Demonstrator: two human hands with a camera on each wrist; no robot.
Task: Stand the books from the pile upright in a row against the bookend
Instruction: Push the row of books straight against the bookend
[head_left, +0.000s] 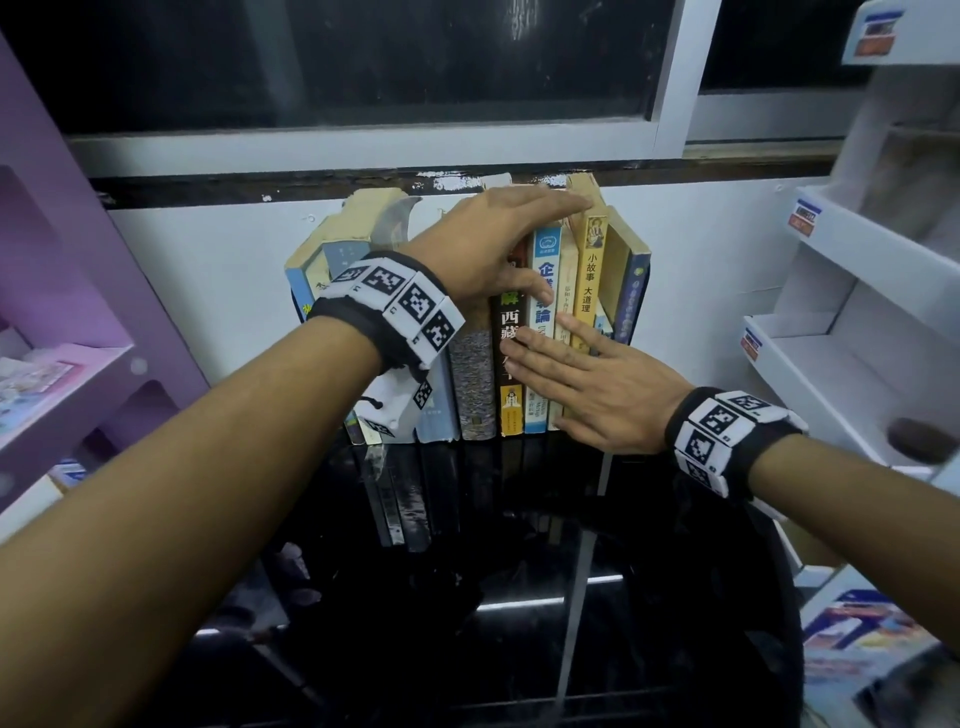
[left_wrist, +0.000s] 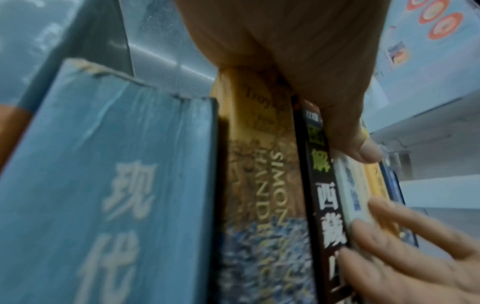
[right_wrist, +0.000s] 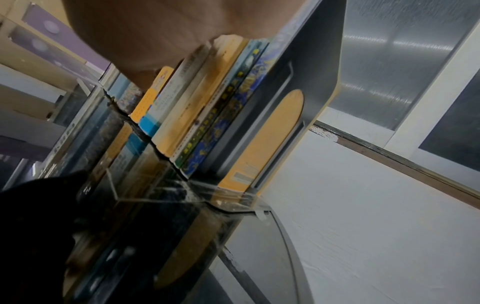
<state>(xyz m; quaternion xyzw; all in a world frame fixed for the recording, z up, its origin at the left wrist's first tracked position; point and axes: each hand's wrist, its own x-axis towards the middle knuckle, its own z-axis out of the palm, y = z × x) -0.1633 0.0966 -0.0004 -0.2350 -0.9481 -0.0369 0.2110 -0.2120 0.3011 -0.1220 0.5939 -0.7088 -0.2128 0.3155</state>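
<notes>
On black glossy tabletop (head_left: 519, 571), upright books (head_left: 511, 364) stand against bookend (right_wrist: 311, 61); left hand (head_left: 483, 249) lies flat-fingered atop them, right hand (head_left: 597, 384) presses straight fingers on spines.

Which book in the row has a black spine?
The black-spined book with white characters, between the speckled grey spine and the white-and-blue spine. Every other visible spine is lighter.

The black tabletop (head_left: 519, 571) before the upright books (head_left: 540, 332) lies open; white shelves (head_left: 831, 364) crowd the right
</notes>
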